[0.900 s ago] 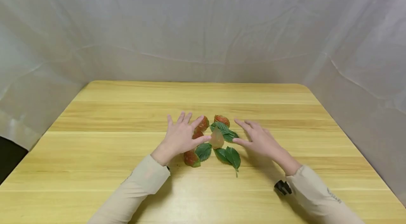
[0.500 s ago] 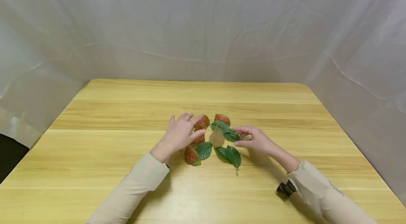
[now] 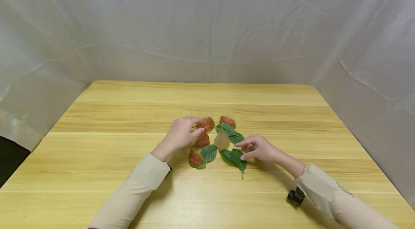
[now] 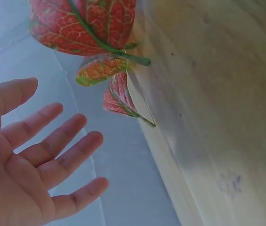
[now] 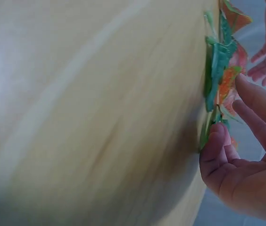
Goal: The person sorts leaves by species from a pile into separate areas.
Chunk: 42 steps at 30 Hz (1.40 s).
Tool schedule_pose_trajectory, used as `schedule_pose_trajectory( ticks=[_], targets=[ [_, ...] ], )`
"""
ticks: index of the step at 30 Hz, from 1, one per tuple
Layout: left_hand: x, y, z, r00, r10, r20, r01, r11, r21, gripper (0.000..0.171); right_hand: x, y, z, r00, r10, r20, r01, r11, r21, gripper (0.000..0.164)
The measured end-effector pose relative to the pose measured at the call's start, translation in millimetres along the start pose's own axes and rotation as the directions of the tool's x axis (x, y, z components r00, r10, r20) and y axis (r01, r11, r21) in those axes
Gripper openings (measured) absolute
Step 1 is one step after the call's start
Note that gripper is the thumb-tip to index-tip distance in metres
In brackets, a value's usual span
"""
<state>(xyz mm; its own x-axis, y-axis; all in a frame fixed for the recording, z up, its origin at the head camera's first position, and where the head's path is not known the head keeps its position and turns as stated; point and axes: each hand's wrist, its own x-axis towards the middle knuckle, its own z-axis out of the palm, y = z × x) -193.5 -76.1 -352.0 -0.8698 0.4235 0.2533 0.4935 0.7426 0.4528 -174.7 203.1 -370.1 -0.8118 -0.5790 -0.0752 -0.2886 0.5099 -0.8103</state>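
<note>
Several artificial-looking leaves lie on the wooden table. On their left side are red-veined leaves, a pale orange leaf is in the middle, and green leaves are mostly to the right. My left hand hovers beside the red leaves; in the left wrist view its fingers are relaxed and apart from the red leaf. My right hand is over the right edge of the green leaves, thumb and index finger apart, other fingers loosely bent. Nothing shows between its fingers.
Another red leaf lies at the back of the group. A pale fabric curtain encloses the table's far edge and sides. A black wrist camera hangs below my right sleeve.
My left hand has shifted slightly left and its fingers have drawn together. The right hand has come closer to the near green leaves, its fingers bending more. The leaves stay in place.
</note>
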Motion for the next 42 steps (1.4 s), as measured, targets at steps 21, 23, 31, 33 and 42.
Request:
schedule_pose_trajectory(
  ticks=[21,23,31,33,42],
  targets=[
    [21.3,-19.6,-3.1,0.991,-0.074,0.11,0.11,0.92,-0.377,0.025,-1.9,6.5,6.3,1.0,-0.005,0.017,0.007,0.991,-0.132,0.038],
    [24.2,-21.5,-3.3,0.99,-0.074,0.121,0.116,0.912,-0.394,0.024,-1.9,6.4,6.6,1.0,-0.007,0.015,0.009,0.991,-0.133,0.038],
    [34.2,-30.9,-4.5,0.977,-0.077,0.199,0.167,0.855,-0.491,0.027,-0.7,6.2,7.3,1.0,-0.004,0.019,0.007,0.989,-0.148,0.038],
    [37.0,-32.0,-4.0,0.973,-0.077,0.217,0.179,0.845,-0.504,0.027,-0.4,6.0,7.1,1.0,-0.003,0.022,0.006,0.988,-0.154,0.037],
    [48.9,-34.1,0.6,0.952,-0.072,0.296,0.217,0.842,-0.494,0.027,-0.5,6.0,6.7,0.999,-0.004,0.033,0.009,0.988,-0.155,0.037]
  ],
)
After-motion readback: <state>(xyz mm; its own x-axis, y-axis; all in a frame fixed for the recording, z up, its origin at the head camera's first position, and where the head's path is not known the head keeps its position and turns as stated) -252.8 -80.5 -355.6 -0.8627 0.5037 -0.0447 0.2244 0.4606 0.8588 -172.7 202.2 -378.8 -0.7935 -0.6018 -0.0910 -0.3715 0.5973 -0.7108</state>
